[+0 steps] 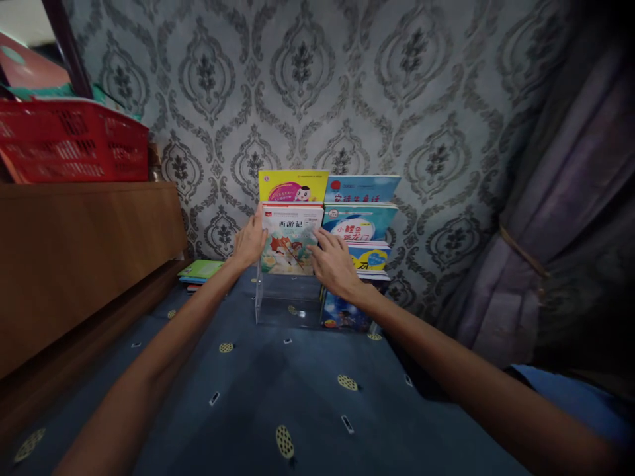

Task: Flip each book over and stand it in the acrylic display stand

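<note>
A picture book [292, 239] with a pale cover and a figure in red stands upright in a clear acrylic rack [288, 301]. My left hand [249, 239] grips its left edge, fingers partly behind it. On the opposite side, my right hand [335, 264] has its fingers bent against the book's right edge. Behind it rises a yellow book [292, 180]. The right column of the rack holds a blue book [364, 187] at the back, a teal book [364, 221], a yellow-and-blue book [372, 258] and a dark blue book [347, 314] in front.
A small stack of books with a green one [201, 269] on top lies left of the rack. Farther left is a wooden cabinet [89, 264] bearing a red basket [74, 142]. A purple curtain [546, 211] hangs at right; patterned wallpaper [302, 86] covers the wall behind.
</note>
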`<action>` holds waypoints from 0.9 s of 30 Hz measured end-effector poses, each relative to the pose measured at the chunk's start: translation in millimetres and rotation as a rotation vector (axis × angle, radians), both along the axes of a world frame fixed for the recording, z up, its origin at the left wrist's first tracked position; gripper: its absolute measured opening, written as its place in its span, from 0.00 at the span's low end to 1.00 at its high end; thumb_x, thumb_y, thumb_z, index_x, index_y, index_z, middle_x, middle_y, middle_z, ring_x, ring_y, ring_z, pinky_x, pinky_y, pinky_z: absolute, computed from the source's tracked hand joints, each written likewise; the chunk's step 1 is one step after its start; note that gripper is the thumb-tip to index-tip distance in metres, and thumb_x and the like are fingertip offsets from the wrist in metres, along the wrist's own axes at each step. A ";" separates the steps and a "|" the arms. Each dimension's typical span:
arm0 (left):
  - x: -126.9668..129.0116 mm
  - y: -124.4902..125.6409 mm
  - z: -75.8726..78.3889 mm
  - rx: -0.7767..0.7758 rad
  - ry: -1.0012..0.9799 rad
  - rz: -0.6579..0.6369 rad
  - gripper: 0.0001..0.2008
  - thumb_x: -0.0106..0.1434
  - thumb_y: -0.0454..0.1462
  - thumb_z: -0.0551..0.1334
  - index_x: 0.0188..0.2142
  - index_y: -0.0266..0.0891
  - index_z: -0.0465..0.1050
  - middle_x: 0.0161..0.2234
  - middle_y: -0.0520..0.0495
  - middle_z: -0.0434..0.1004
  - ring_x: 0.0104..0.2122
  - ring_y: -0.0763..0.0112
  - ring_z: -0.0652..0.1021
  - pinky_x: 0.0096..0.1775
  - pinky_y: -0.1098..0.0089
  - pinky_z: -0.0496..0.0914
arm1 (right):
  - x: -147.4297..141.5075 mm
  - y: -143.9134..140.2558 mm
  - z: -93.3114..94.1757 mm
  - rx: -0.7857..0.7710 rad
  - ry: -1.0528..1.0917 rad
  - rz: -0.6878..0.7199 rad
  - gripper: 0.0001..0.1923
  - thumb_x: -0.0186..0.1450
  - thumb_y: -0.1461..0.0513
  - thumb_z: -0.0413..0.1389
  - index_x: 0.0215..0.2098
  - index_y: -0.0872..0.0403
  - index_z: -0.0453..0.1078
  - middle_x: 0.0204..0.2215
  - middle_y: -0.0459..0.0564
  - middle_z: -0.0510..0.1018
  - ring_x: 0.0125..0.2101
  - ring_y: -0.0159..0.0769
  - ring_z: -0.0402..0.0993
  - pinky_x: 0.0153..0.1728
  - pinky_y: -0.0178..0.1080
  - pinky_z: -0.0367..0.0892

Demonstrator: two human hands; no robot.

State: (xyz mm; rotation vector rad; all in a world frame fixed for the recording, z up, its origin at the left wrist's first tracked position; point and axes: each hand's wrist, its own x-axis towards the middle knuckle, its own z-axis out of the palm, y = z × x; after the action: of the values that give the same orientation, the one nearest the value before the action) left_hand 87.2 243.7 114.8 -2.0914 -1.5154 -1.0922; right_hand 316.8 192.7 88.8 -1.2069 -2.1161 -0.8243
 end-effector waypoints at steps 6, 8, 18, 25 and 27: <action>-8.3 7.5 -10.3 0.056 -0.056 -0.026 0.39 0.68 0.35 0.55 0.73 0.39 0.35 0.63 0.35 0.66 0.55 0.51 0.76 0.52 0.59 0.72 | -0.5 -7.0 -15.2 -0.042 0.008 0.079 0.17 0.68 0.67 0.49 0.50 0.59 0.76 0.63 0.65 0.68 0.65 0.54 0.60 0.61 0.57 0.59; -17.6 11.4 -27.3 0.074 -0.078 -0.029 0.38 0.69 0.35 0.55 0.72 0.37 0.37 0.63 0.34 0.67 0.55 0.52 0.76 0.53 0.58 0.72 | -2.5 -13.5 -31.1 -0.063 0.012 0.146 0.17 0.68 0.68 0.49 0.50 0.59 0.76 0.62 0.64 0.70 0.64 0.53 0.62 0.60 0.56 0.61; -113.9 -0.5 -174.7 -0.360 0.030 0.381 0.28 0.68 0.39 0.57 0.64 0.27 0.60 0.67 0.24 0.58 0.67 0.43 0.60 0.62 0.43 0.61 | -9.8 -87.4 -184.0 -0.483 0.058 0.561 0.16 0.73 0.64 0.49 0.54 0.51 0.73 0.58 0.58 0.75 0.62 0.45 0.67 0.59 0.55 0.67; -149.6 30.4 -187.6 -0.508 0.079 0.460 0.36 0.70 0.49 0.52 0.70 0.30 0.49 0.71 0.29 0.49 0.71 0.47 0.51 0.64 0.41 0.56 | -7.5 -102.7 -231.7 -0.481 0.244 0.515 0.17 0.74 0.62 0.49 0.59 0.48 0.69 0.57 0.55 0.76 0.59 0.42 0.72 0.58 0.53 0.70; -150.7 42.4 -186.9 -0.543 0.104 0.450 0.36 0.71 0.50 0.51 0.71 0.31 0.48 0.71 0.31 0.47 0.71 0.48 0.49 0.65 0.41 0.54 | -6.9 -103.6 -233.5 -0.479 0.260 0.516 0.17 0.74 0.61 0.49 0.59 0.48 0.69 0.57 0.55 0.77 0.59 0.42 0.72 0.58 0.53 0.70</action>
State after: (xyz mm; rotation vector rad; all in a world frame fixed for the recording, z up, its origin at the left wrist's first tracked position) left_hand -63.6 286.0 -72.0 -1.9082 -2.2659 -0.4321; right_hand 309.9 89.1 -144.8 -0.8484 -2.3092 0.0691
